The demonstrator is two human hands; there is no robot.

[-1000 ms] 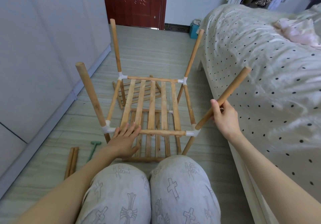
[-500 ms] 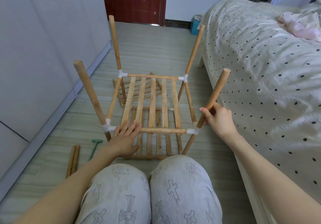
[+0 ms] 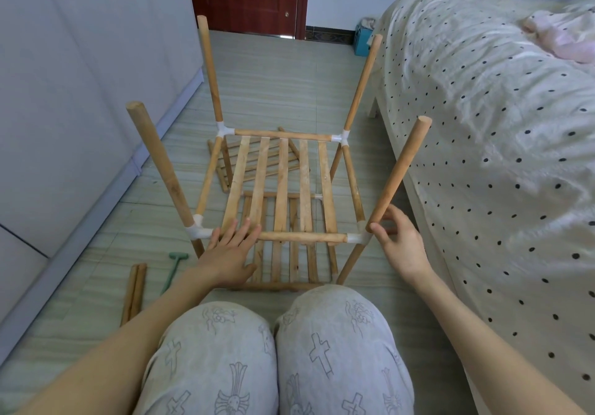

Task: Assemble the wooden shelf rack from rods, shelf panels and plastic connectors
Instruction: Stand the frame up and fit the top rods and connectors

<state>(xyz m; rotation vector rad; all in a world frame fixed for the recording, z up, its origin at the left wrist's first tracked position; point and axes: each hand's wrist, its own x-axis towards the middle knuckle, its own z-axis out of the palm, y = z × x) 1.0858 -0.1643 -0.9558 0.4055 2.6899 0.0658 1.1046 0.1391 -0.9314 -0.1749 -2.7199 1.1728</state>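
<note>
The left hand (image 3: pixel 230 253) presses flat on the slatted wooden shelf panel (image 3: pixel 280 186) to steady it, while the right hand (image 3: pixel 399 244), fingers loosely open, barely touches the near-right upright wooden rod (image 3: pixel 399 173) by its white plastic connector (image 3: pixel 360 238)

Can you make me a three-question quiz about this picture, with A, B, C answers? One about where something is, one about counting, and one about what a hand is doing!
1. Where is the green tool?
A. On the bed
B. On the floor, left of the rack
C. On the top shelf panel

2. How many rods stick up above the top shelf panel?
A. Two
B. Four
C. Six

3. What is the left hand doing?
A. Resting flat on the front rail, fingers straight
B. Gripping the green tool
C. Making a fist in the air

Answers:
1 B, it lies on the floor beside two spare rods.
2 B, one rod rises from each corner connector.
3 A, its straight fingers lie over the front rail, while the right hand sits loosely by the near right rod.
</note>
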